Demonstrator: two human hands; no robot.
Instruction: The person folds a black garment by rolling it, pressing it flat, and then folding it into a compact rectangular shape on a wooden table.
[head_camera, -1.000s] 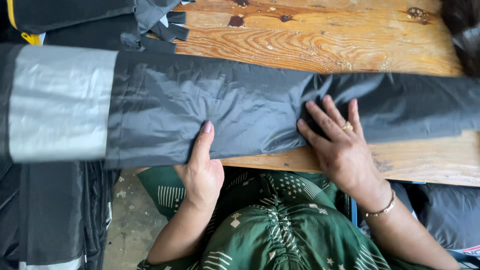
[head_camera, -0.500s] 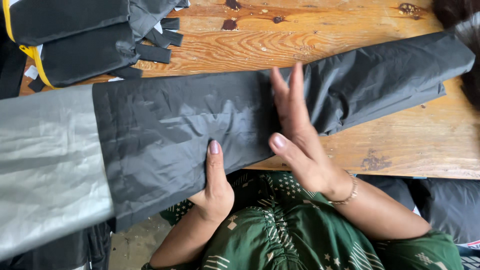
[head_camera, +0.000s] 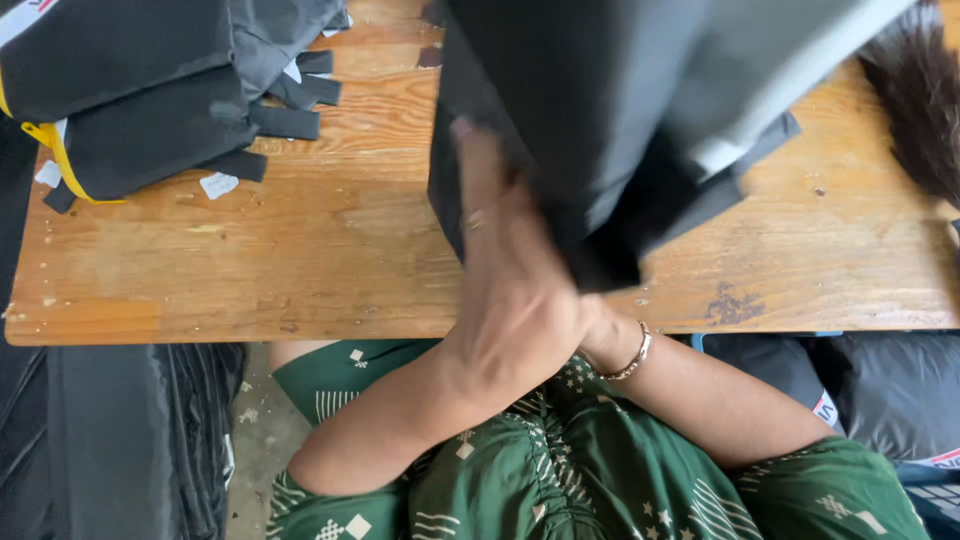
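Table: a big wooden table (head_camera: 300, 250) fills the middle of the picture, brown with small marks and crumbs on it.

Dark cloth: a large dark grey cloth piece (head_camera: 620, 110) is lifted up off the table at the top middle and right. It is blurry. It has a lighter grey part near the top right.

Pile of cloth pieces: black folded pieces with yellow edges and black straps (head_camera: 150, 90) lie at the upper left of the table, well apart from the hands.

Green dress: the person wears green clothes with white shapes (head_camera: 560, 480) at the bottom of the picture.

Dark bags: more dark cloth (head_camera: 110, 440) hangs at the lower left below the table edge, and more sits at the lower right.

Left hand: the left hand (head_camera: 510, 290) is in the middle, fingers long and straight and close together, lying flat against the dark cloth. I cannot tell if it grips the cloth.

Right hand: the right hand is hidden behind the cloth and the left hand. Only its wrist shows, so I cannot tell how its fingers are.

Bracelet: a thin bracelet (head_camera: 636, 356) is on the right wrist.

White tag: a small white tag (head_camera: 218, 184) lies on the table by the pile.
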